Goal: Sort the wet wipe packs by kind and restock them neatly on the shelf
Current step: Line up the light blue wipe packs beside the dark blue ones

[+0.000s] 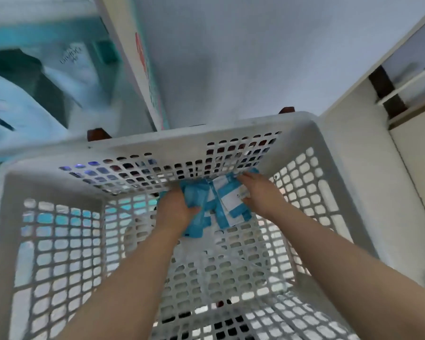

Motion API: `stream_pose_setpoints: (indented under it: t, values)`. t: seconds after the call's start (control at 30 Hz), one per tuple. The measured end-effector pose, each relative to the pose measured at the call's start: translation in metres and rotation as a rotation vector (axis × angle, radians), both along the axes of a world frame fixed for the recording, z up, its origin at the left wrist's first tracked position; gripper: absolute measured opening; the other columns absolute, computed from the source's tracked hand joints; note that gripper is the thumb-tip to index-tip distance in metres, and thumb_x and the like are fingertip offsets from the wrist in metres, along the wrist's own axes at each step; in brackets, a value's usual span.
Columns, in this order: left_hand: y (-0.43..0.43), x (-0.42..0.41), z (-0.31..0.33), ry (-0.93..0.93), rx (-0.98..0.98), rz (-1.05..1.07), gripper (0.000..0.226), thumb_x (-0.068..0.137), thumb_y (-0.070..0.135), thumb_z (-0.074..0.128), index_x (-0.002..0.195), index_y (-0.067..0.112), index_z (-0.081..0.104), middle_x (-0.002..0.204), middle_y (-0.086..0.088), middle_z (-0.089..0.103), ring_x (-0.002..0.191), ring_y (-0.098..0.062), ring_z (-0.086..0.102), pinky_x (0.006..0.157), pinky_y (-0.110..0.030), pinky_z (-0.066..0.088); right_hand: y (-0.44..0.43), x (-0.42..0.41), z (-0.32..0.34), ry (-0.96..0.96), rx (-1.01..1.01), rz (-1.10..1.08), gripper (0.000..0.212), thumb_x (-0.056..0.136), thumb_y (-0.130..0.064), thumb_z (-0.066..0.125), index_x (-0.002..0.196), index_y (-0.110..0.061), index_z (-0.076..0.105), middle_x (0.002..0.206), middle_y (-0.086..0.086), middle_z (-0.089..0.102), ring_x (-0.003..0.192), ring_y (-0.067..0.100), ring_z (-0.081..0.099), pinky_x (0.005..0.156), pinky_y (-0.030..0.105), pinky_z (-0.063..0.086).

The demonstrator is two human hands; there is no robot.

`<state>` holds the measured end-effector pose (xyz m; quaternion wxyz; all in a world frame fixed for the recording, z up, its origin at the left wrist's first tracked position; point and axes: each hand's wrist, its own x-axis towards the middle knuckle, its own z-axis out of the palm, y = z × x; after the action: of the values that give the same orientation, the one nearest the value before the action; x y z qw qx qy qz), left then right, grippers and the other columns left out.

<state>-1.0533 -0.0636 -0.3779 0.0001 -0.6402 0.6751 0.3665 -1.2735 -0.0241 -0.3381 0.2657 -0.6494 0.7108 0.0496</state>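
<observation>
Okay, my left hand point(174, 213) grips a soft blue film wipe pack point(196, 195), right hand point(261, 195) a white-and-blue pack point(229, 201), in the white perforated plastic basket point(157, 143); likely slick, grab mid-body.

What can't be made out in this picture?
Head view only:
- Print on the wet wipe packs: blurred, too small.
- Number of packs: they overlap, partly covered by the left hand and right hand.
- Shelf stock: motion-blurred, cut by the left edge.

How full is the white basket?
Nearly empty: the basket holds only blue wipe packs at its far wall, gripped by the left hand and right hand.
</observation>
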Motion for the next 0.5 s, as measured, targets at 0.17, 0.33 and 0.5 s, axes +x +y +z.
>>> stream_pose_setpoints:
  t: [0.17, 0.33, 0.5]
  values:
    - [0.018, 0.029, 0.025, -0.056, 0.150, -0.041, 0.021, 0.082, 0.022, 0.071, 0.075, 0.014, 0.052, 0.070, 0.002, 0.052, 0.070, -0.019, 0.053, 0.050, -0.024, 0.032, -0.007, -0.006, -0.016, 0.173, 0.045, 0.071, 0.064, 0.078, -0.027, 0.068, 0.137, -0.020, 0.046, 0.135, 0.011, 0.043, 0.125, 0.032, 0.036, 0.104, 0.038, 0.029]
    - [0.018, 0.028, 0.029, -0.028, 0.044, -0.124, 0.019, 0.083, 0.025, 0.070, 0.086, 0.009, 0.061, 0.088, -0.006, 0.056, 0.087, -0.025, 0.054, 0.067, -0.029, 0.040, 0.006, -0.010, -0.016, -0.037, 0.038, -0.124, 0.027, 0.083, -0.023, 0.063, 0.106, -0.007, 0.062, 0.107, 0.014, 0.057, 0.102, 0.031, 0.052, 0.075, 0.030, 0.037]
    - [-0.002, -0.001, 0.012, -0.243, -0.058, -0.275, 0.048, 0.086, 0.041, 0.059, 0.128, 0.016, 0.056, 0.144, -0.009, 0.041, 0.129, -0.030, 0.039, 0.108, -0.038, 0.033, 0.021, -0.012, 0.002, -0.345, -0.074, -0.433, 0.006, 0.086, -0.013, 0.061, 0.090, -0.008, 0.059, 0.084, 0.004, 0.058, 0.075, 0.019, 0.053, 0.061, 0.027, 0.034]
